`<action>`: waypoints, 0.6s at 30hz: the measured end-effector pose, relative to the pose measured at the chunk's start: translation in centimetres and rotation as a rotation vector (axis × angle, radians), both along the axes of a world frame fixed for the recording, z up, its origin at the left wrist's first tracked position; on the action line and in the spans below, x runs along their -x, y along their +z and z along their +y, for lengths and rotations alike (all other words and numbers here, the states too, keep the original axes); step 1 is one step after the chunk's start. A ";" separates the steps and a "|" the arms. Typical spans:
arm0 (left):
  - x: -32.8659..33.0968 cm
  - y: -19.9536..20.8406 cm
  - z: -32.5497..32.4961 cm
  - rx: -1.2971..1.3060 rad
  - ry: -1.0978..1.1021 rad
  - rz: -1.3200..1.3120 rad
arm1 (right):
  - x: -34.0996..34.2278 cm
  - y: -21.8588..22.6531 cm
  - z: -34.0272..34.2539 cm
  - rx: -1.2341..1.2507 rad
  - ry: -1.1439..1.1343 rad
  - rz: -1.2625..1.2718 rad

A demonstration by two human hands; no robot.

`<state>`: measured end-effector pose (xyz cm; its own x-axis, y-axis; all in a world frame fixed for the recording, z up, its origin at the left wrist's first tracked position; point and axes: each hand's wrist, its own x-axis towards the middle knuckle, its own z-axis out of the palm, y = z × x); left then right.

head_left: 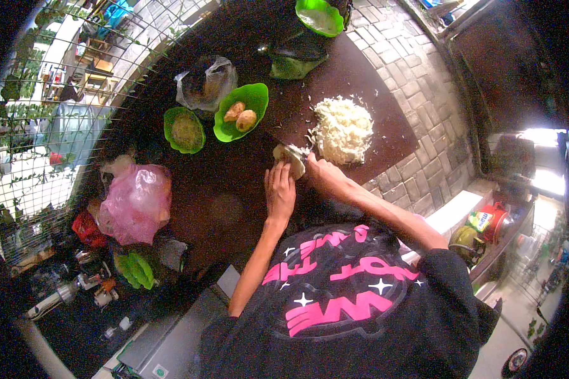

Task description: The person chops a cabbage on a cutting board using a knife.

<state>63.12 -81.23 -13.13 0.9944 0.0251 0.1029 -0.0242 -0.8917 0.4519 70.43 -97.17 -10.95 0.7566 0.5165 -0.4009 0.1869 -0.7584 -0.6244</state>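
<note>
Leftmost, a crinkly pink plastic bag slumps on the dark counter, then the left hand lies flat with fingers together on a pale cabbage wedge, the right hand grips something hidden beside it, and fluffy shredded cabbage heaps just right

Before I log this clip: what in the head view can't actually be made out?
- Knife: whatever the right hand holds is hidden by its fingers and the shredded cabbage pile.
- Cabbage wedge: partly covered by the left hand.
- Pink plastic bag: contents not visible through the plastic.
- Small green bowl: contents too blurred to name.
- Top green bowl: cut off by the picture's edge.
</note>
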 end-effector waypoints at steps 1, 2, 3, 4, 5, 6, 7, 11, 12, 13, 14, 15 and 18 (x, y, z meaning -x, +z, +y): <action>0.3 0.0 0.3 -0.024 -0.007 -0.007 | 0.3 1.7 0.3 0.045 0.054 0.075; 0.2 -0.1 0.4 -0.028 -0.011 -0.005 | 0.6 0.8 0.1 -0.014 0.056 0.043; -0.1 0.2 0.1 0.001 -0.011 0.009 | 0.5 0.7 0.0 -0.013 0.055 0.046; -0.3 0.5 0.0 0.030 -0.010 0.023 | 0.3 0.6 0.0 0.009 0.029 0.018; 0.0 0.5 0.1 0.032 -0.011 0.025 | 0.3 0.5 0.0 0.031 0.005 -0.010; 0.1 0.5 0.3 0.019 -0.009 0.028 | 0.4 0.8 0.2 0.028 0.010 -0.040; 0.0 0.4 0.5 0.005 -0.006 0.032 | 0.7 1.3 0.1 -0.046 0.025 0.004; -0.4 0.9 -0.3 0.028 -0.007 0.030 | 0.5 0.5 -1.2 0.023 -0.032 0.019; -0.2 0.9 -0.2 0.033 -0.007 0.021 | 0.3 0.7 -0.9 0.032 -0.024 -0.017; -0.2 0.9 -0.2 0.038 -0.008 0.012 | 0.0 1.0 -0.9 0.030 -0.023 -0.022; -0.6 0.8 -0.2 0.036 -0.008 0.008 | -0.2 1.4 -1.1 -0.002 0.012 0.050; -0.4 0.4 0.0 0.011 -0.011 0.010 | 0.2 2.5 -1.1 -0.034 0.044 0.136; 0.1 0.0 0.5 0.014 -0.020 0.021 | 0.9 0.9 -0.7 -0.060 -0.028 0.038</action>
